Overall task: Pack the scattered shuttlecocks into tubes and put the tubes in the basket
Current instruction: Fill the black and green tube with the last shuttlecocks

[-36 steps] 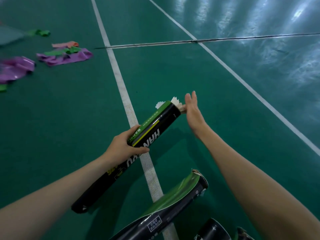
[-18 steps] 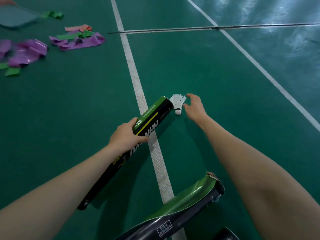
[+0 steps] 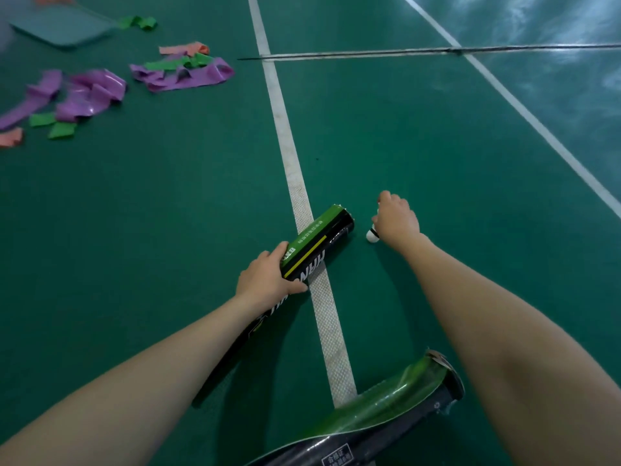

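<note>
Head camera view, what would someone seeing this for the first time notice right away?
Two bare arms reach over a green court floor: the left hand grips a black and green tube lying across the white line, and the right hand closes over a shuttlecock just right of the tube's open end. At far left lie purple, green and pink strips.

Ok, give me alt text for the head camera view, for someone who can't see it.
On a green court floor, the left hand holds a black and green tube lying across a white line, while the right hand closes on a shuttlecock beside the tube's open end. A second tube lies nearer; purple, green and pink bands are scattered far left.
</note>
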`<state>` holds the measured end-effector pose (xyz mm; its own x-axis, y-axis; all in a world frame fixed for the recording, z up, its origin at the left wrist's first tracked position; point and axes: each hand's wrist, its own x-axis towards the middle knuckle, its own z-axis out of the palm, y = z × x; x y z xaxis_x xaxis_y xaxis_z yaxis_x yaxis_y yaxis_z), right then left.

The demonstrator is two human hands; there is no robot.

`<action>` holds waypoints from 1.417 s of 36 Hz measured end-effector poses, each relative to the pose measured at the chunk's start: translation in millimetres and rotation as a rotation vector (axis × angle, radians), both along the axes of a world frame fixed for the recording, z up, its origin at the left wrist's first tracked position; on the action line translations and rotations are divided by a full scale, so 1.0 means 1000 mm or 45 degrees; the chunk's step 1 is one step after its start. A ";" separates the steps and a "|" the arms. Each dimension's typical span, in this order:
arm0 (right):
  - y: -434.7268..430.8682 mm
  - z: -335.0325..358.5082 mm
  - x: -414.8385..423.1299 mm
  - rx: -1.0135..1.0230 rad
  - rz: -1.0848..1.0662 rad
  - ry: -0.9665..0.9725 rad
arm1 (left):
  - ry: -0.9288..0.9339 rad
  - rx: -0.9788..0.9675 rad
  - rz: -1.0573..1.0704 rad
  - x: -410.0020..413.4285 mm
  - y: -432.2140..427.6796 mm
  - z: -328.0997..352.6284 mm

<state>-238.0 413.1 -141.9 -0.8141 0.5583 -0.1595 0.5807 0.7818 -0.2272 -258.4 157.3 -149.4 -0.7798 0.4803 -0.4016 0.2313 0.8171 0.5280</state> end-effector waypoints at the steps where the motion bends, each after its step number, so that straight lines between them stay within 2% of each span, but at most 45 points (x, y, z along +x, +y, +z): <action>1: -0.001 0.000 0.005 -0.078 -0.040 0.021 | 0.000 -0.007 -0.003 0.000 0.000 0.000; 5: -0.008 0.011 0.028 -0.261 -0.264 0.431 | -0.063 0.007 -0.018 -0.004 0.002 0.008; 9: -0.013 0.049 0.050 -0.374 -0.381 0.842 | -0.079 0.193 -0.013 -0.005 0.007 0.024; 16: -0.017 0.129 0.058 -0.442 -0.369 1.172 | -0.059 0.514 -0.079 0.010 0.013 0.072; 23: -0.041 0.198 0.073 -0.283 0.009 1.152 | -0.040 0.826 -0.096 0.028 0.011 0.121; 28: -0.065 0.243 0.089 -0.139 0.238 1.148 | -0.008 0.940 -0.094 0.044 0.013 0.137; 34: -0.097 0.282 0.111 0.006 0.497 1.008 | 0.008 1.083 -0.069 0.062 0.023 0.146; 40: -0.115 0.291 0.119 0.269 0.666 0.765 | -0.002 1.055 -0.066 0.074 0.029 0.139; 51: -0.112 0.297 0.137 0.177 0.739 0.597 | -0.038 1.010 -0.219 0.076 0.028 0.133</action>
